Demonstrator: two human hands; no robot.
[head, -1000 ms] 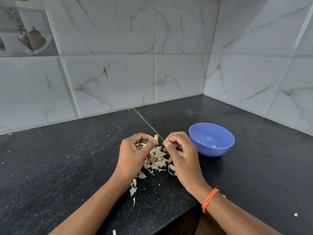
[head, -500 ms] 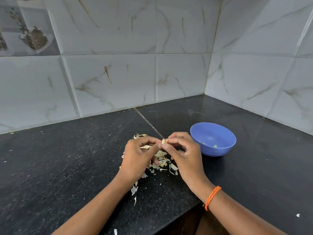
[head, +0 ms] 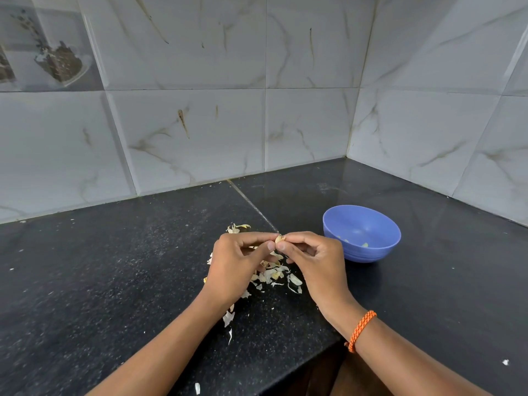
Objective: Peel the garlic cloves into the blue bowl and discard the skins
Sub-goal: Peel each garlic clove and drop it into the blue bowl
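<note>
- Garlic clove (head: 279,239): pinched between my left hand (head: 238,267) and right hand (head: 315,262), above the skins (head: 271,274).
- Blue bowl (head: 361,233): on the counter (head: 100,267), just right of my right hand.

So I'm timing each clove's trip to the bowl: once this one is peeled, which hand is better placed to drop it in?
Probably the right hand: the blue bowl sits just beyond its knuckles, and it already pinches the garlic clove.
</note>
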